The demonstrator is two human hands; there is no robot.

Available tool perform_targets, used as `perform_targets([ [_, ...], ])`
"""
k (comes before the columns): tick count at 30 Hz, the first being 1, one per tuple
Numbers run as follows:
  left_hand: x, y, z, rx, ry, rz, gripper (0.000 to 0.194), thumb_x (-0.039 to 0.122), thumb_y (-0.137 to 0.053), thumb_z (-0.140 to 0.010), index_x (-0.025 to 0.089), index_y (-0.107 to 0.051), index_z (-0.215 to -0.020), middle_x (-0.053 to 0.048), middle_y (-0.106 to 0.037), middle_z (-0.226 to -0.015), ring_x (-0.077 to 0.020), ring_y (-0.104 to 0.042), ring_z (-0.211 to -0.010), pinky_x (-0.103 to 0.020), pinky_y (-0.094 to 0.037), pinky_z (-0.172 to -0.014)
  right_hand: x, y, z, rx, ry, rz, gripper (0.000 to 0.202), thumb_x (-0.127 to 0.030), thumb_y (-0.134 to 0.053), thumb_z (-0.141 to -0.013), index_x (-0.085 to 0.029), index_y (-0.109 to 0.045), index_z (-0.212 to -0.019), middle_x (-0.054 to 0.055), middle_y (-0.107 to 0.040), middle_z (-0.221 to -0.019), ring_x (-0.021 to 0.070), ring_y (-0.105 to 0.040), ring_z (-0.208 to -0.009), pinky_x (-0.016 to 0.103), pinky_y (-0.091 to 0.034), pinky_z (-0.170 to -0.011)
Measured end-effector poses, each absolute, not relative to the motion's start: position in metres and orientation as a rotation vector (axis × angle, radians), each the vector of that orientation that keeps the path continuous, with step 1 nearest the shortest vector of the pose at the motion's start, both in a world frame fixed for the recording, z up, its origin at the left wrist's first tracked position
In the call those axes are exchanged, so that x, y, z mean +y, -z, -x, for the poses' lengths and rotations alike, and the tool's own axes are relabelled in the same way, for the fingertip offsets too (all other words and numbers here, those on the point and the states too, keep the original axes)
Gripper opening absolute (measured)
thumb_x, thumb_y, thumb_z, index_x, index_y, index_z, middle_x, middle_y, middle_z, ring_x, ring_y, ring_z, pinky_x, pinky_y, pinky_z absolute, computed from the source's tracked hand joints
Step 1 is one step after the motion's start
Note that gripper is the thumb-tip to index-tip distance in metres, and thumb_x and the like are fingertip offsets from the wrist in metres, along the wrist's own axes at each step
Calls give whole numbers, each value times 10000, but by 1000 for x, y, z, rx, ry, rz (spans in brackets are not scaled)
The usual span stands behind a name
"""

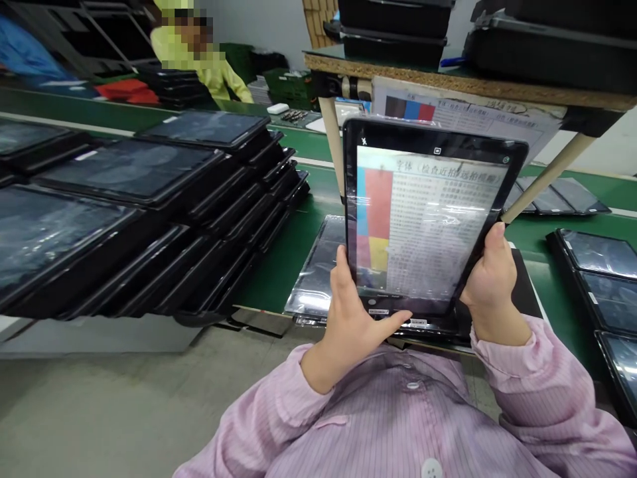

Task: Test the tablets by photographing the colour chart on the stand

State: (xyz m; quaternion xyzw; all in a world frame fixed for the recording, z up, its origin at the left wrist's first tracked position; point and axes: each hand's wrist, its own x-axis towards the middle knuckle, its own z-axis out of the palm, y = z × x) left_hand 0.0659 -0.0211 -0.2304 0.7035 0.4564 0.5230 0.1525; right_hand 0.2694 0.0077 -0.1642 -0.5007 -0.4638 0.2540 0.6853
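Observation:
A black tablet [428, 219] is held upright before me, its lit screen showing a printed chart with colour blocks and rows of text. My left hand [351, 312] grips its lower left corner, thumb across the bottom edge. On the right side, my right hand [492, 275] holds the edge, its fingers mostly hidden behind the tablet. Behind the tablet, a printed sheet [478, 123] with colour blocks hangs under the shelf. Beneath the tablet, a flat device in clear film [321, 265] lies on the green table [269, 279].
Tall stacks of black trays with screens [134, 169] fill the left. More screens [610, 292] lie at the right edge. A wooden shelf [468, 81] on slanted posts bears black cases. Across the table is a person in yellow [229, 79].

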Motion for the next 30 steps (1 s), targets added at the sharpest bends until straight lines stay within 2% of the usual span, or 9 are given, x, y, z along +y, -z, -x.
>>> perform_targets([
  [6,-22,229,-66,1273,-1517,-2071,1341,671,-875,-760,281,-37,-1731,-252,-200,-1736,-490,-239,-1611,-707,-302,-1250,6,161,-267,-986,-619,1036,532,-759,-504,-967,-300,-753,-1066,49,-741,-1309,350,-486,-1527,562,-552,-1189],
  [12,-22,229,-63,1238,-1531,-1960,1341,613,-937,-709,247,-132,-1716,-246,-233,-1729,-474,-269,-1609,-671,-299,-1272,6,164,-268,-957,-613,999,454,-702,-537,-991,-314,-770,-1029,21,-735,-1332,331,-504,-1515,566,-479,-1258],
  [14,-20,227,-58,1115,-1543,-1808,1175,593,-902,-769,264,-246,-1686,-216,-361,-1686,-426,-408,-1553,-629,-362,-1257,5,165,-268,-975,-584,1030,486,-698,-481,-1019,-317,-772,-1096,22,-723,-1365,320,-478,-1536,569,-419,-1301],
  [16,-17,221,-52,949,-1513,-1499,831,612,-770,-902,317,-426,-1598,-146,-563,-1558,-347,-593,-1414,-557,-477,-1198,0,165,-268,-1041,-537,1026,522,-683,-415,-1052,-324,-750,-1228,13,-680,-1452,298,-418,-1578,555,-336,-1351],
  [19,-14,212,-45,813,-1353,-1035,491,576,-693,-976,425,-613,-1437,-24,-727,-1387,-255,-717,-1249,-447,-594,-1091,-14,159,-274,-1238,-450,938,529,-629,-355,-1092,-396,-570,-1516,-59,-475,-1668,238,-243,-1654,499,-233,-1394],
  [22,-14,211,-49,769,-1269,-870,540,503,-803,-914,519,-632,-1426,54,-705,-1464,-212,-721,-1259,-352,-641,-1005,-27,152,-286,-1386,-386,889,553,-578,-330,-1112,-460,-360,-1652,-129,-265,-1765,206,-118,-1676,471,-192,-1405],
  [25,-17,217,-60,753,-1202,-844,576,516,-812,-905,543,-621,-1448,69,-666,-1528,-213,-705,-1304,-351,-651,-997,-37,152,-304,-1430,-342,946,583,-554,-321,-1119,-464,-254,-1691,-146,-197,-1778,210,-136,-1674,465,-173,-1409],
  [27,-21,221,-70,757,-1158,-862,590,523,-816,-902,533,-620,-1459,64,-645,-1554,-227,-660,-1379,-381,-623,-1067,-42,155,-318,-1427,-300,1004,598,-554,-344,-1117,-462,-234,-1697,-146,-199,-1777,217,-154,-1671,468,-180,-1407],
  [30,-29,220,-95,755,-1113,-876,637,540,-819,-896,516,-596,-1493,47,-623,-1578,-247,-597,-1456,-424,-567,-1157,-49,160,-342,-1382,-265,1096,591,-581,-388,-1103,-443,-324,-1675,-129,-259,-1763,218,-171,-1670,459,-176,-1405],
])
